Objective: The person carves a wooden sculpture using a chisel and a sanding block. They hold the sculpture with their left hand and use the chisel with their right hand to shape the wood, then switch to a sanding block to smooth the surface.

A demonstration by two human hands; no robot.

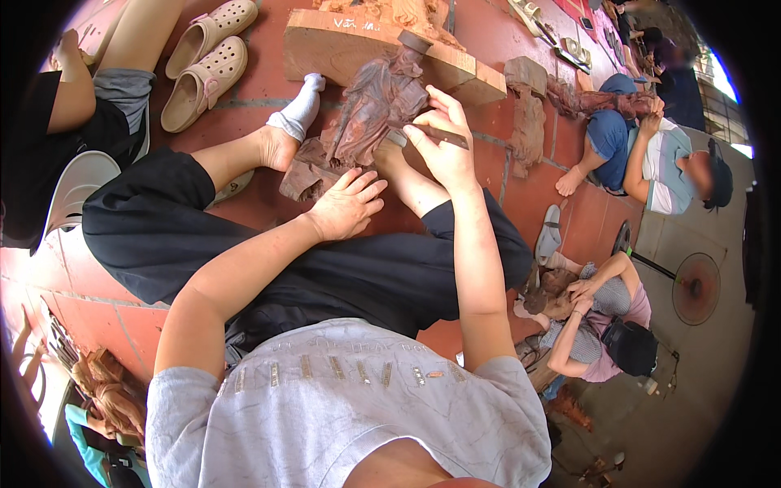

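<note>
Right hand [446, 146] pinches one chisel [439, 135] at one wooden figure [376, 106]; left hand [348, 203] spread flat

The person wears a grey short-sleeved shirt [350, 407] with a row of small metallic marks across the chest, black loose trousers [154, 236], and one white sock [299, 110].

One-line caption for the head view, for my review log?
Seated on red tiles, left hand steadies a dark wooden figure while right hand works a chisel against it.
</note>
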